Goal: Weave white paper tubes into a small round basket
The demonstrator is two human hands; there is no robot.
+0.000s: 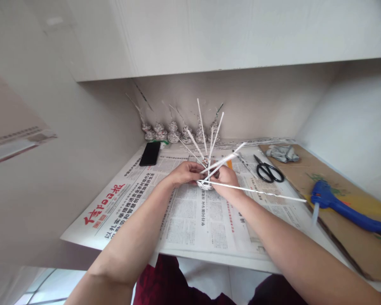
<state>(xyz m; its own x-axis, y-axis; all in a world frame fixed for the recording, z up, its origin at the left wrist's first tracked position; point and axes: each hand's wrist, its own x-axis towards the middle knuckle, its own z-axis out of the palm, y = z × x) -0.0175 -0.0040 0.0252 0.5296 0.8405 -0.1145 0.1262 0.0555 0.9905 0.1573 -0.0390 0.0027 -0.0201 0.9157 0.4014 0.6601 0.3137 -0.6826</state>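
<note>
Between my two hands is a small round woven piece [205, 185] of rolled newspaper, low over the newspaper sheet. Several white paper sticks [220, 161] fan out from it upward, and one long stick reaches far to the right. My left hand [187, 173] grips the piece from the left, its fingers curled at the base of the sticks. On the right side my right hand [226, 178] is closed around the piece and the stick bases; its fingertips are partly hidden behind the sticks.
Several woven paper gourd shapes [173, 132] line the back wall. A black phone [150, 153] lies at left on the newspaper [184, 224]. Black scissors [268, 170] lie at right. A blue glue gun [346, 207] and crumpled grey material [282, 153] rest on cardboard [307, 169].
</note>
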